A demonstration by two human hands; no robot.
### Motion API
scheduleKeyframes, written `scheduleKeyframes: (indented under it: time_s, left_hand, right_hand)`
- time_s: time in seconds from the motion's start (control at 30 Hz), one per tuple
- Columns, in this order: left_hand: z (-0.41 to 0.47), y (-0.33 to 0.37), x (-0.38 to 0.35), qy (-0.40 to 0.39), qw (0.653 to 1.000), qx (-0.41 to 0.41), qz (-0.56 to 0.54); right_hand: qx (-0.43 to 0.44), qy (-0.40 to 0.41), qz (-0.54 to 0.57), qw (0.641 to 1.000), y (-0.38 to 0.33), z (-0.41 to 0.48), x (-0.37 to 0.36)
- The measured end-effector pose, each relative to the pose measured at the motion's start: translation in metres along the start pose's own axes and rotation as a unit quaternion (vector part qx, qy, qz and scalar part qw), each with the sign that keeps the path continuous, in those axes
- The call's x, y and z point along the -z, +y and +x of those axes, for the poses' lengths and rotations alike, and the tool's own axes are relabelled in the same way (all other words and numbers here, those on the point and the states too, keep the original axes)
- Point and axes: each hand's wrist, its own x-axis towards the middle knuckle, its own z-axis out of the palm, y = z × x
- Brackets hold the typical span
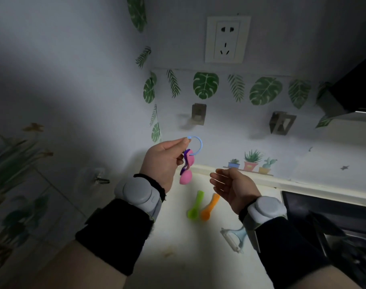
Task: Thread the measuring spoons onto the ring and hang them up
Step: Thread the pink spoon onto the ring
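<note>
At centre frame the left hand (164,158) pinches a thin blue plastic ring (196,143) between fingertips; a pink spoon (186,174) and purple spoon (185,161) dangle from it. Right hand (233,187) is open, empty. Below, green spoon (195,206) and orange spoon (209,207) lie on the pale counter (178,236) under leaf-patterned wall (219,105).
</note>
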Motion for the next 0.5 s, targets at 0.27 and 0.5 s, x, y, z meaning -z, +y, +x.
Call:
scheduleKeyframes:
  time_s: [0.27, 0.5]
  left_hand:
    - [0.009, -0.015, 0.006, -0.001, 1.0, 0.013, 0.013]
    - [0.014, -0.029, 0.012, 0.001, 0.999, 0.027, 0.019]
  right_hand:
    - [-0.034, 0.029, -0.029, 0.999, 0.022, 0.026, 0.01]
    - [-0.056, 0.079, -0.085, 0.992, 0.042, 0.046, 0.018]
